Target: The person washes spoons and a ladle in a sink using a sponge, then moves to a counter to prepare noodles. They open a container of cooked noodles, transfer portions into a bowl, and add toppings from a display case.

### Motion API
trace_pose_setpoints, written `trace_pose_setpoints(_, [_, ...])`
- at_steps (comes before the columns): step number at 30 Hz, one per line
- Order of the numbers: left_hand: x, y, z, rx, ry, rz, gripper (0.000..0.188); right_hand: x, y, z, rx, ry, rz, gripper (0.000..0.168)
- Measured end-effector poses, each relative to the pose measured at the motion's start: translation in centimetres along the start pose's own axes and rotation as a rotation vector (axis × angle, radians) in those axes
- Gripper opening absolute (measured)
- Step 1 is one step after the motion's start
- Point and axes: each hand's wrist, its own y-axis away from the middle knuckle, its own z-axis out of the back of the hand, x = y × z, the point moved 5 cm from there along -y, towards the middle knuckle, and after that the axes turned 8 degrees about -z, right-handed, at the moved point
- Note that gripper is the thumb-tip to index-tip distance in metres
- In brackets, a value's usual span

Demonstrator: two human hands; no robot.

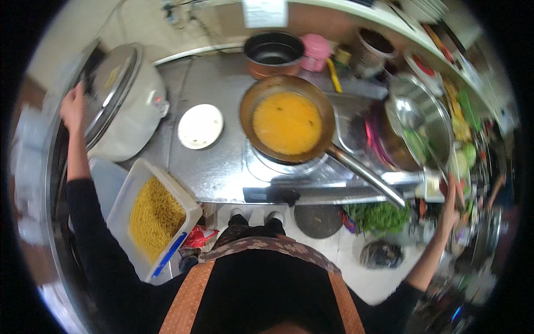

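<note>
My left hand [73, 107], fingers curled, is at the lid [110, 79] of a large electric rice cooker [135, 119]; whether it grips the lid is unclear. On the far right, my right hand [450, 204] holds the long handle of a metal ladle [409, 113]. The ladle's bowl is over a deep steel pot [443, 121] with something green inside. Between my arms, a wok [288, 81] of orange-yellow broth [288, 123] sits on the stove, its handle angled toward me. A white plate [200, 126] with a few specks lies left of it.
A plastic bin [192, 204] of yellow noodles [156, 217] stands front left. Behind the wok are a dark-lined pot [274, 52] and a pink container [315, 52]. Leafy greens [379, 217] lie low at right, above a floor mat [318, 221]. Vegetables [463, 158] line the right side.
</note>
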Motion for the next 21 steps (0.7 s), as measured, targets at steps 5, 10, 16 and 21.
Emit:
trace_pose_setpoints(5, [-1.4, -1.9, -1.2, 0.263, -0.424, 0.240, 0.054, 5.9, 5.9, -0.5, 0.205, 1.033, 0.754, 0.015])
trace_pose_setpoints(10, [3.1, -4.2, -2.6, 0.256, -0.519, 0.299, 0.057, 5.0, 6.3, 1.4, 0.030, 1.072, 0.196, 0.050])
trace_pose_setpoints(16, [9.7, -8.8, -9.2, 0.429, -0.302, 0.289, 0.058, 16.0, 12.9, -1.7, -0.325, -0.212, 0.015, 0.023])
trace_pose_setpoints(21, [12.8, -11.5, -13.1, 0.408, -0.119, 0.172, 0.041, 16.7, 14.4, -0.6, 0.188, -0.675, -0.117, 0.017])
